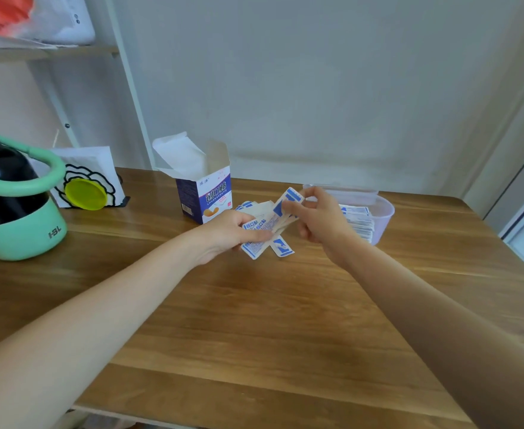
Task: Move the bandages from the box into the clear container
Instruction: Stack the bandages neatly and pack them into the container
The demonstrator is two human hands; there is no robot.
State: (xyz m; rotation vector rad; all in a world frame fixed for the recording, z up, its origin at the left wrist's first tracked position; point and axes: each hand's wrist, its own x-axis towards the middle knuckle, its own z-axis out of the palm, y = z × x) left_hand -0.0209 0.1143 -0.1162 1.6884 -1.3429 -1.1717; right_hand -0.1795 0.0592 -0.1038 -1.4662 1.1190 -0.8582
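Left hand [232, 232] grips fanned bandages [259, 233]; right hand [319, 216] pinches one. Peel singly, drop well inside clear container [386, 212].

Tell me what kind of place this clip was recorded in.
Probably a home room, not a lab: a wooden table against a plain wall, a shelf with bags, and a green-handled jug beside the bandage box.
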